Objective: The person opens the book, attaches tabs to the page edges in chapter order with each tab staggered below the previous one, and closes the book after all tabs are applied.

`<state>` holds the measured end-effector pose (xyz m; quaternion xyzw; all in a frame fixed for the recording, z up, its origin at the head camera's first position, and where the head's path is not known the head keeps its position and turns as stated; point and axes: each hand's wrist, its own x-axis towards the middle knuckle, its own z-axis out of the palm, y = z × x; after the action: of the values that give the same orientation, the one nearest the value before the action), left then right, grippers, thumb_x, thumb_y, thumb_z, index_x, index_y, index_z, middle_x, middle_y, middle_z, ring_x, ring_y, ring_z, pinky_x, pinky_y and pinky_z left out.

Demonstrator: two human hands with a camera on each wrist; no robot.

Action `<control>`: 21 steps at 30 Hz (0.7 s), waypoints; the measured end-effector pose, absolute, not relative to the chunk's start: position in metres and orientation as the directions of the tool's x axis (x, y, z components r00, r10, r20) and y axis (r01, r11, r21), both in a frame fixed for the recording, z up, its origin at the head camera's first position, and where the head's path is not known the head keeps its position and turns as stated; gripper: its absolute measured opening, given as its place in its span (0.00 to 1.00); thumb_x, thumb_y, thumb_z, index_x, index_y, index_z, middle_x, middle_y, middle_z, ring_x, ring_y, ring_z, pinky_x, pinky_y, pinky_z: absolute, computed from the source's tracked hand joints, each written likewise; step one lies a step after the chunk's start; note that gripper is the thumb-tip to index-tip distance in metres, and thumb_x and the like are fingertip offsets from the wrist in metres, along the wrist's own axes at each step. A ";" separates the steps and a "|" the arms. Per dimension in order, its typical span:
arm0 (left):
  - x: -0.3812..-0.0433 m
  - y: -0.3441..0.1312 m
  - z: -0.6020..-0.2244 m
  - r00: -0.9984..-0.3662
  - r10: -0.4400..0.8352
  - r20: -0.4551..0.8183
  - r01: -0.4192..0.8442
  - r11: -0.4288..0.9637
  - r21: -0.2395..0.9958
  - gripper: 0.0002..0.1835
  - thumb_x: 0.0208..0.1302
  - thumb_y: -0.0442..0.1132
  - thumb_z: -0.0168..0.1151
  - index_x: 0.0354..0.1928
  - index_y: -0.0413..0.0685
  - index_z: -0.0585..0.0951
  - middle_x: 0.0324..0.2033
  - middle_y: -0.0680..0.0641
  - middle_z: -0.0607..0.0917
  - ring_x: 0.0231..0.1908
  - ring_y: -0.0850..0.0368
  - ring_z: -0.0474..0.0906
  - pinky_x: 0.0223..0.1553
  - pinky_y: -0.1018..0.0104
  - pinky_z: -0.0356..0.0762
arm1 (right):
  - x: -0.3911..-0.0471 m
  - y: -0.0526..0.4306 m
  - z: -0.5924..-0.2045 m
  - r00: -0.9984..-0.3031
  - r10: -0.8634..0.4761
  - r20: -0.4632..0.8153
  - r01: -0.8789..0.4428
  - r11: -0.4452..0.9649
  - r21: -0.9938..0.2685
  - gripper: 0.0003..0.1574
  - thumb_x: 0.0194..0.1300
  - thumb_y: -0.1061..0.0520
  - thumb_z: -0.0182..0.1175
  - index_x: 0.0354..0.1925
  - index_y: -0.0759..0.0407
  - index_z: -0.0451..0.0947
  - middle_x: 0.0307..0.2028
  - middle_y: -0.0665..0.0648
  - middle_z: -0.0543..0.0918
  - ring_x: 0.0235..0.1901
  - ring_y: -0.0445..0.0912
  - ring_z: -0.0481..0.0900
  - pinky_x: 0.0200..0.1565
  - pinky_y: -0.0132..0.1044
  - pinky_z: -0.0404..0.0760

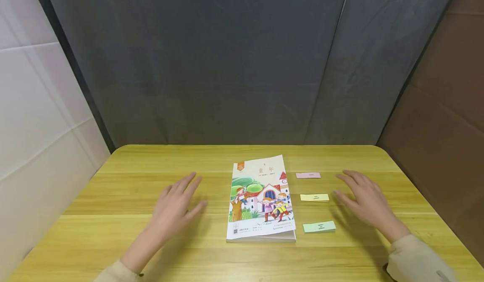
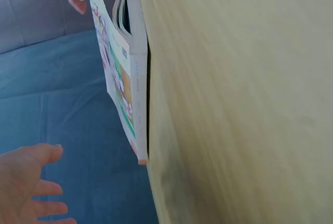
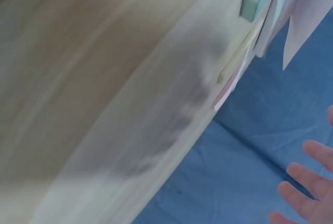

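Observation:
A paperback book (image 1: pixel 261 198) with a colourful cartoon cover lies at the middle of the table, its front cover lifted a little at the near right corner. In the left wrist view the book (image 2: pixel 138 78) shows its spine and the raised cover. My left hand (image 1: pixel 175 206) hovers to the left of it, fingers spread, holding nothing. On the other side my right hand (image 1: pixel 364 198) hangs over the table with relaxed fingers, beside three small marked paper slips: a pink slip (image 1: pixel 308 175), a yellow slip (image 1: pixel 314 198) and a green slip (image 1: pixel 319 227).
The wooden table (image 1: pixel 113 198) has rounded far corners. Behind it rises a dark grey cloth wall (image 1: pixel 227 63), with a white panel (image 1: pixel 41 105) at the left and a brown panel (image 1: pixel 446 84) at the right.

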<state>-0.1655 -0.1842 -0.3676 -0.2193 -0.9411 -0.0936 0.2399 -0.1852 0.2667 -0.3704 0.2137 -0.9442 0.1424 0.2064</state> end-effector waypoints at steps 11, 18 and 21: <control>-0.172 -0.146 -0.358 -0.724 0.447 0.525 0.556 0.829 0.062 0.29 0.52 0.51 0.60 0.55 0.44 0.71 0.51 0.43 0.74 0.48 0.45 0.70 0.46 0.47 0.66 | -0.193 0.236 -0.365 -0.728 -0.447 0.520 -0.570 0.816 -0.096 0.21 0.54 0.52 0.60 0.46 0.59 0.76 0.45 0.59 0.76 0.47 0.56 0.70 0.43 0.56 0.66; -0.173 -0.115 -0.364 -0.685 0.548 0.481 0.642 0.765 0.043 0.27 0.52 0.53 0.58 0.52 0.46 0.74 0.48 0.46 0.76 0.47 0.50 0.72 0.47 0.53 0.67 | -0.196 0.218 -0.371 -0.711 -0.523 0.470 -0.612 0.790 -0.045 0.20 0.53 0.51 0.61 0.43 0.60 0.77 0.42 0.57 0.77 0.45 0.54 0.71 0.43 0.52 0.69; -0.171 -0.103 -0.368 -0.676 0.602 0.425 0.674 0.739 0.026 0.27 0.53 0.55 0.57 0.52 0.47 0.74 0.48 0.48 0.76 0.48 0.51 0.71 0.47 0.53 0.67 | -0.196 0.212 -0.374 -0.710 -0.557 0.432 -0.627 0.778 -0.028 0.20 0.53 0.50 0.61 0.43 0.59 0.77 0.42 0.56 0.77 0.45 0.53 0.71 0.43 0.51 0.70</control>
<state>-0.1713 -0.1026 -0.3678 -0.3500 -0.9110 -0.0907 0.1985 -0.1960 0.2122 -0.3744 0.3216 -0.9205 0.0863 0.2043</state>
